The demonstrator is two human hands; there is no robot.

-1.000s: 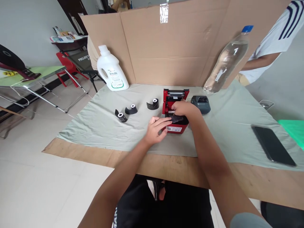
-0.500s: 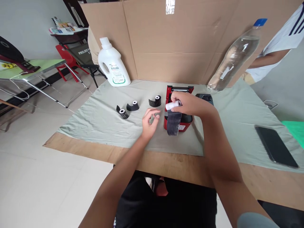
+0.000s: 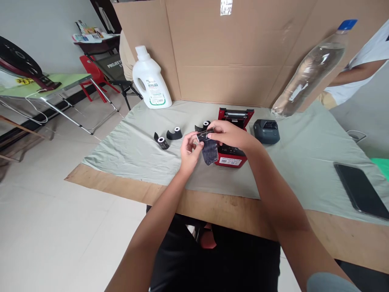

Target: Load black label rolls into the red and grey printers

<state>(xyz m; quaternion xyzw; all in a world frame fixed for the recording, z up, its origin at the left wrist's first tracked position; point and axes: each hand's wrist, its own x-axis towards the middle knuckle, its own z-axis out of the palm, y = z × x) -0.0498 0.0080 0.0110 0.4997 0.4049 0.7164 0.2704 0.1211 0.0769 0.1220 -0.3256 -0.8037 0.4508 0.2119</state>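
Observation:
Between my two hands is a small black paper roll [image 3: 201, 137], its loose dark strip hanging down in front. My left hand [image 3: 190, 152] pinches the roll's left end with thumb and fingers. From the right, my right hand [image 3: 231, 134] grips the other end from above. Just behind and under the right hand stands a red and black receipt printer [image 3: 230, 162] with its lid raised; part of its inside is hidden by that hand. Three similar rolls lie on the cloth: a left one [image 3: 163, 142], a middle one [image 3: 175, 134] and a partly hidden one [image 3: 206, 124].
A dark grey device [image 3: 266, 132] sits right of the printer, and a black phone [image 3: 361, 190] lies farther right. A white detergent bottle [image 3: 152, 81] and a large water bottle [image 3: 310, 73] stand before the cardboard screen [image 3: 225, 52]. A person's arm [image 3: 358, 75] shows behind it.
My right hand has moved left with the roll, off the printer, and my left hand has closed on its end. The roll's white face has turned from view; its black side shows.

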